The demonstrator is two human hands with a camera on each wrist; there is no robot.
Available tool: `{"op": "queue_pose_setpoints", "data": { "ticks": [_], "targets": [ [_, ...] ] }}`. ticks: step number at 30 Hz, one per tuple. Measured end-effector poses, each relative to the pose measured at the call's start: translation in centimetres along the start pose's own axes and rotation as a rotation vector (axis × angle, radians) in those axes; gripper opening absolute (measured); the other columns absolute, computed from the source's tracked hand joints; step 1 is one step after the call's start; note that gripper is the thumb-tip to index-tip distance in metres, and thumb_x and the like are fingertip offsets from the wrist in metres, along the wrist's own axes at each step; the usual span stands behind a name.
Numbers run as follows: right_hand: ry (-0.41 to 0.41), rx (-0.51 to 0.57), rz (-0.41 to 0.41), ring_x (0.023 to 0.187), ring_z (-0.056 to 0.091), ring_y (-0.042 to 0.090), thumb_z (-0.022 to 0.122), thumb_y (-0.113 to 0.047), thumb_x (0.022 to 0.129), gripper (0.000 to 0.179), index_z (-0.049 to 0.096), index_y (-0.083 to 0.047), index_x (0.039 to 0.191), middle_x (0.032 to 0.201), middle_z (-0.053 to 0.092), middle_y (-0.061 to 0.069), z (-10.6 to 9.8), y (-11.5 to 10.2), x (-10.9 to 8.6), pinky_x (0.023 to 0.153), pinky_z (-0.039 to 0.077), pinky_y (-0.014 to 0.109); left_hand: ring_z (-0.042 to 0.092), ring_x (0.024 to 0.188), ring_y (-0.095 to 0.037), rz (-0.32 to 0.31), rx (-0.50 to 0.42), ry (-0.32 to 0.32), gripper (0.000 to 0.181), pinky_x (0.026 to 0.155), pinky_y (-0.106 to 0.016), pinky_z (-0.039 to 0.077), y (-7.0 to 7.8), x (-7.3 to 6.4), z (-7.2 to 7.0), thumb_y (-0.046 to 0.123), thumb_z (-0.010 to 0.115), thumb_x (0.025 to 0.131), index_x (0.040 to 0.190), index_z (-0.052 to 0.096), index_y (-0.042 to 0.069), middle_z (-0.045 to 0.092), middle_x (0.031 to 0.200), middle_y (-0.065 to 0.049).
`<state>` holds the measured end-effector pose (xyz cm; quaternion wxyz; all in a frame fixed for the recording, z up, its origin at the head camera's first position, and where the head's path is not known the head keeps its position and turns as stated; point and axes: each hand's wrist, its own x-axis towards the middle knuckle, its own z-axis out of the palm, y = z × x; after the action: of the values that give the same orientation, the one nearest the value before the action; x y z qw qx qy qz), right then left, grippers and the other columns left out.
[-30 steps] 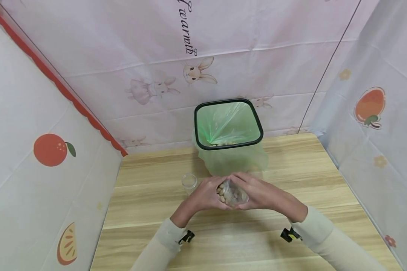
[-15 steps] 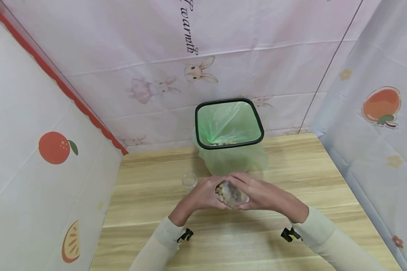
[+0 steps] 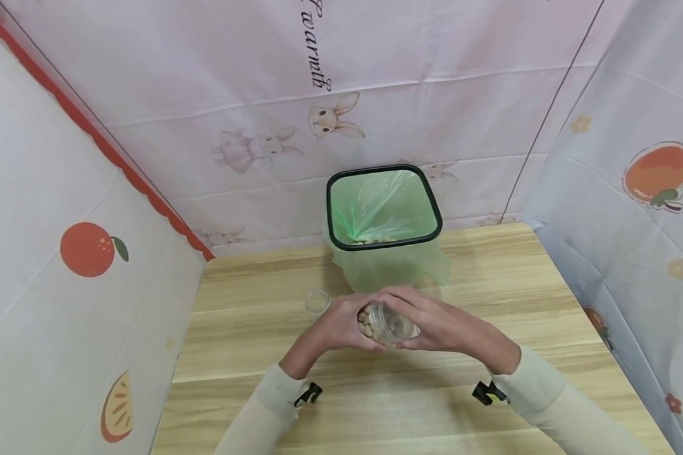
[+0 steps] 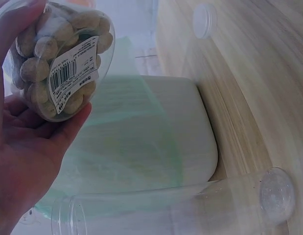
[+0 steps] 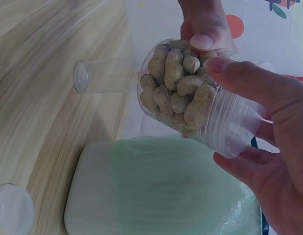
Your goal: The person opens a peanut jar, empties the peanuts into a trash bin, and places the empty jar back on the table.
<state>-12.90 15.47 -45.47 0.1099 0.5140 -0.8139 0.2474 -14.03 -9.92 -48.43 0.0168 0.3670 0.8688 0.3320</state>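
Observation:
A clear plastic jar (image 3: 391, 325) of unshelled peanuts (image 5: 175, 93) is held on its side between both hands, above the table in front of the bin. Its base, with a white barcode label (image 4: 75, 73), faces left. My left hand (image 3: 341, 325) grips the base end, fingers and thumb curled round it. At the ridged neck end, my right hand (image 3: 438, 322) holds on with the thumb on one side and fingers on the other. Beside my left hand stands a tall clear jar (image 3: 317, 301), which looks empty in the left wrist view.
A bin with a black rim (image 3: 384, 246) and green liner (image 3: 393, 265) stands at the table's back, some peanuts (image 3: 375, 240) inside. A round whitish lid (image 5: 14, 209) lies on the wooden table (image 3: 250, 341). Printed cloth walls (image 3: 262, 208) enclose the back and sides.
Both hands and the peanut jar have shifted slightly left and toward the bin. The grips look the same, and the tall jar and bin stay put.

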Motion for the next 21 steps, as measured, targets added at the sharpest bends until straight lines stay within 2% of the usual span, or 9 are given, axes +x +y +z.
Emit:
{"op": "queue_pose_setpoints", "data": {
  "ticks": [8, 16, 19, 21],
  "targets": [
    [0.029, -0.012, 0.014, 0.130, 0.057, 0.029, 0.098, -0.022, 0.066, 0.095, 0.051, -0.001, 0.145, 0.144, 0.056, 0.013, -0.5, 0.0, 0.3, 0.104, 0.057, 0.042, 0.070, 0.103, -0.012, 0.010, -0.003, 0.036, 0.095, 0.086, -0.025, 0.059, 0.1, 0.0, -0.4, 0.038, 0.100, 0.060, 0.143, 0.061, 0.012, 0.075, 0.122, -0.002],
    [0.096, -0.020, 0.037, 0.128, 0.058, 0.029, 0.101, -0.024, 0.063, 0.096, 0.053, 0.001, 0.142, 0.142, 0.057, 0.014, -1.5, 0.5, 0.3, 0.103, 0.057, 0.043, 0.069, 0.097, -0.012, -0.031, 0.011, 0.104, 0.082, 0.080, -0.024, 0.059, 0.9, 0.2, -1.2, 0.040, 0.098, 0.061, 0.131, 0.066, 0.012, 0.074, 0.114, -0.001],
    [0.109, -0.018, 0.065, 0.129, 0.058, 0.028, 0.100, -0.024, 0.064, 0.096, 0.052, 0.001, 0.143, 0.142, 0.056, 0.014, -1.9, 0.7, 0.1, 0.104, 0.056, 0.040, 0.070, 0.096, -0.013, -0.048, 0.019, 0.135, 0.080, 0.080, -0.025, 0.060, 1.2, 0.2, -1.5, 0.040, 0.098, 0.062, 0.129, 0.067, 0.010, 0.075, 0.114, -0.002],
    [0.116, -0.019, 0.089, 0.131, 0.058, 0.028, 0.100, -0.025, 0.065, 0.095, 0.052, 0.001, 0.144, 0.143, 0.056, 0.014, -2.2, 0.8, -0.1, 0.109, 0.052, 0.033, 0.071, 0.096, -0.013, -0.061, 0.019, 0.157, 0.080, 0.080, -0.025, 0.060, 1.4, 0.2, -1.7, 0.040, 0.098, 0.061, 0.128, 0.067, 0.010, 0.075, 0.113, -0.003]
  ]
}}
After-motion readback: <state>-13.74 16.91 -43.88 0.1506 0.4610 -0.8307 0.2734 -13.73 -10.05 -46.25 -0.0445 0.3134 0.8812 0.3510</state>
